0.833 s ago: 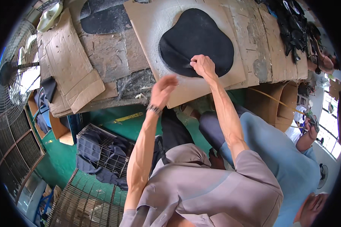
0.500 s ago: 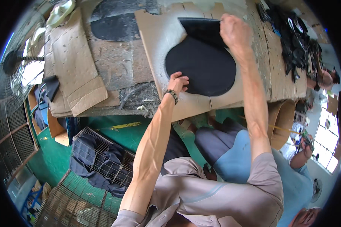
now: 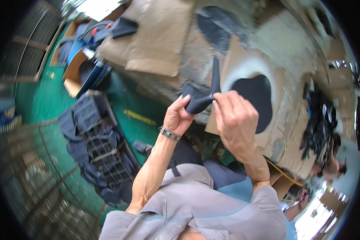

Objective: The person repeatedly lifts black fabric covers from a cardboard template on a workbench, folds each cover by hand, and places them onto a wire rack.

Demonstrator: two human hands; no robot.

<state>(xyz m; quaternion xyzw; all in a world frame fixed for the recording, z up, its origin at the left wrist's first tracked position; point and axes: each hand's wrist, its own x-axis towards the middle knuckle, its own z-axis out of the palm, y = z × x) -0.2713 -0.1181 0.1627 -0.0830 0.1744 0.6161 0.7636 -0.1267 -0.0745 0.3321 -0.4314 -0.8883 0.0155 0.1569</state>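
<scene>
A flexible black sheet piece (image 3: 202,103), folded over with one narrow flap standing up, is held between my hands in front of the table's near edge. My left hand (image 3: 178,118) has its thumb and fingers closed on the folded lower left part. With thumb and fingers pinched, my right hand (image 3: 237,118) grips the piece at its right side, near the base of the flap. Beyond my right hand, a rounded black piece (image 3: 255,102) lies flat on cardboard (image 3: 228,64) marked with a whitish haze. My right hand hides some of that cardboard.
Dark cloth (image 3: 94,120) hangs over a wire rack at left. A cardboard box (image 3: 74,76) stands behind it. Brown cardboard (image 3: 160,38) and a dark patchy piece (image 3: 216,28) lie on the table. Black pieces (image 3: 320,120) are heaped at right, near another person's arm (image 3: 298,206).
The black sheet piece has come away from the rounded piece and moved left, toward me. My left hand has left the rounded piece and taken hold of the sheet. The view has turned.
</scene>
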